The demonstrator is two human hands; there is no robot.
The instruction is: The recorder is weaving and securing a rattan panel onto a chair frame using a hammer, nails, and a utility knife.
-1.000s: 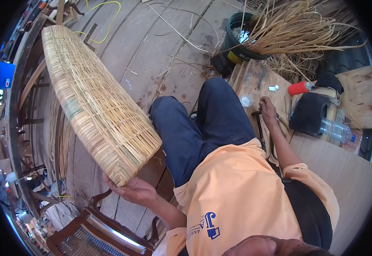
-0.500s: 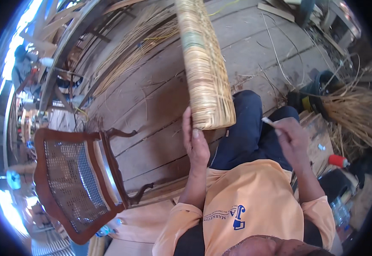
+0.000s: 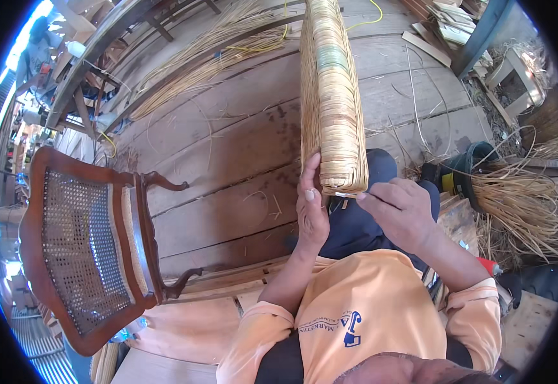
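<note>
A long woven rattan piece, straw-coloured with a greenish band, extends away from me, its near end above my lap. My left hand grips that near end, fingers along its left side and thumb by the corner. At the same end, my right hand is closed in a pinch on a small pale strip, whose tip touches or nearly touches the weave's lower edge. Whether the strip is a tool or a piece of material, I cannot tell.
On the left stands a dark wooden chair with a caned back. A dark bucket and loose rattan strands are at right. More long strands lie on the plank floor. A red spool sits by my right arm.
My right hand has come left with the pale strip to the near end of the rattan piece. That piece has shifted right and turned, showing its narrow edge more squarely. My view has shifted slightly.
</note>
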